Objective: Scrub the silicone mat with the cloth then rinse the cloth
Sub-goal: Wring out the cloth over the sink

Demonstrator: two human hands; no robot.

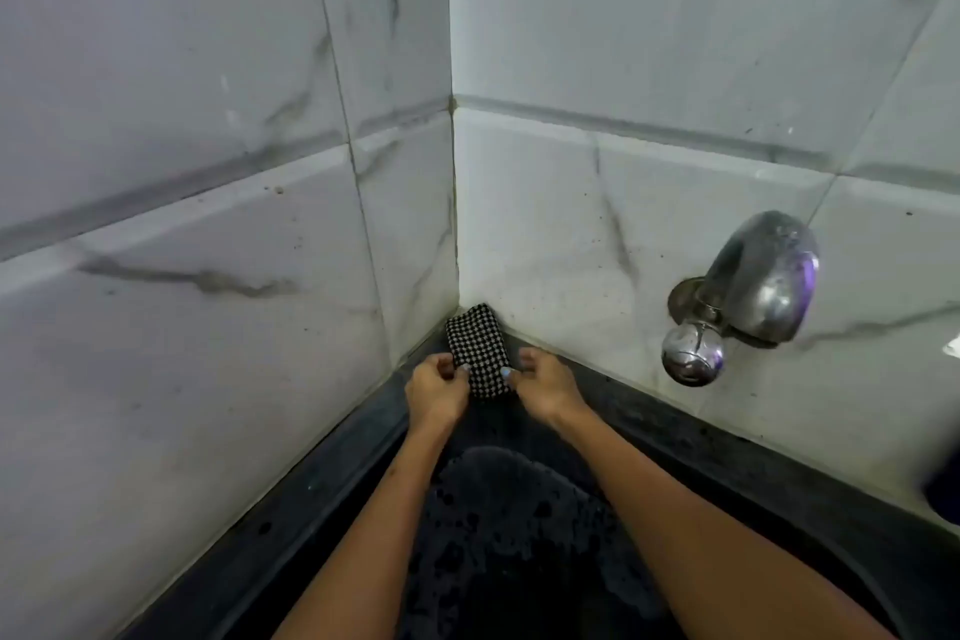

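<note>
A black-and-white checked cloth (477, 348) lies folded in the far corner of a dark sink rim, against the tiled walls. My left hand (435, 392) pinches its near left edge and my right hand (545, 387) pinches its near right edge. Below my forearms, inside the dark sink basin, lies a dark mat (498, 525) with a wet, bubbly surface; its outline is hard to make out.
White marbled wall tiles (208, 224) close in the corner on the left and behind. A chrome wall tap (748, 296) sticks out at the right, above the black sink rim (675, 437). No water runs from it.
</note>
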